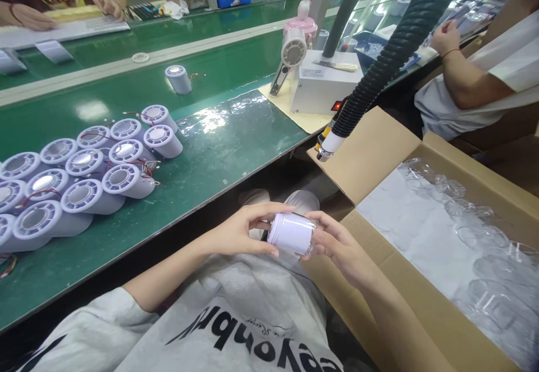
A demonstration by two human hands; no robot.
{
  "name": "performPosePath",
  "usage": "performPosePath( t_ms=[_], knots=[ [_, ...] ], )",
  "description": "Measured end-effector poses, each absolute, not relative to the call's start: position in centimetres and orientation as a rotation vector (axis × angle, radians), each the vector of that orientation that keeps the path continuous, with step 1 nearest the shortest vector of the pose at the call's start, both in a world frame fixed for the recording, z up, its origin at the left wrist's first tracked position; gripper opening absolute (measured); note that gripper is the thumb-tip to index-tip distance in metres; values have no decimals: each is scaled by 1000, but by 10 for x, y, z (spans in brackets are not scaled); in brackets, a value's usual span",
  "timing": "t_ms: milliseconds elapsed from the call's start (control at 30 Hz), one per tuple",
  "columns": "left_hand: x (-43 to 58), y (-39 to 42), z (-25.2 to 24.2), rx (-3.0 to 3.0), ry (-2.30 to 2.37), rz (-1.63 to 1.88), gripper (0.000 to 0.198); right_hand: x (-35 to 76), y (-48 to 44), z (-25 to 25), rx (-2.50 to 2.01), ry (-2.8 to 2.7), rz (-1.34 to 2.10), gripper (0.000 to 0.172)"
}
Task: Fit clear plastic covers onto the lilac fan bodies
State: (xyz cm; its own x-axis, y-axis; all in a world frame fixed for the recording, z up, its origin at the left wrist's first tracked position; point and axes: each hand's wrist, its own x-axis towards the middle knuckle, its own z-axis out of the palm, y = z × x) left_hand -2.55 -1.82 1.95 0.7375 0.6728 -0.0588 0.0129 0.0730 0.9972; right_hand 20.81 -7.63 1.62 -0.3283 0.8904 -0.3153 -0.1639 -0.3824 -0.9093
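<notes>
Above my lap, a lavender cylindrical housing (293, 234) lies on its side between my two hands. My left hand (238, 231) grips its ringed end, thumb below and fingers above. At the opposite end, the fingers of my right hand (339, 243) close around a glossy clear rim that looks like a see-through cover over the housing. Part of that end is hidden by the fingers. Similar lavender housings (126, 178) stand in rows on the green bench to the left, with red wires on several of them.
To my right stands an open cardboard box (475, 164) with clear plastic covers (484, 237) on white paper. A black ribbed hose (387, 51) hangs over its flap from a white machine (324, 85). A single housing (178, 79) sits farther back. Other people work opposite and at right.
</notes>
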Motion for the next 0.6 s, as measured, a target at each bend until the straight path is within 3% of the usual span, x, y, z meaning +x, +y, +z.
performPosePath(
  t_ms=[267,600],
  knots=[
    [-6,3,2,1092,654,577,78,202,-62,-5,-1051,-677,1828,45],
    [66,86,-14,1069,618,664,64,217,1,-51,-957,-445,1523,31]
  ],
)
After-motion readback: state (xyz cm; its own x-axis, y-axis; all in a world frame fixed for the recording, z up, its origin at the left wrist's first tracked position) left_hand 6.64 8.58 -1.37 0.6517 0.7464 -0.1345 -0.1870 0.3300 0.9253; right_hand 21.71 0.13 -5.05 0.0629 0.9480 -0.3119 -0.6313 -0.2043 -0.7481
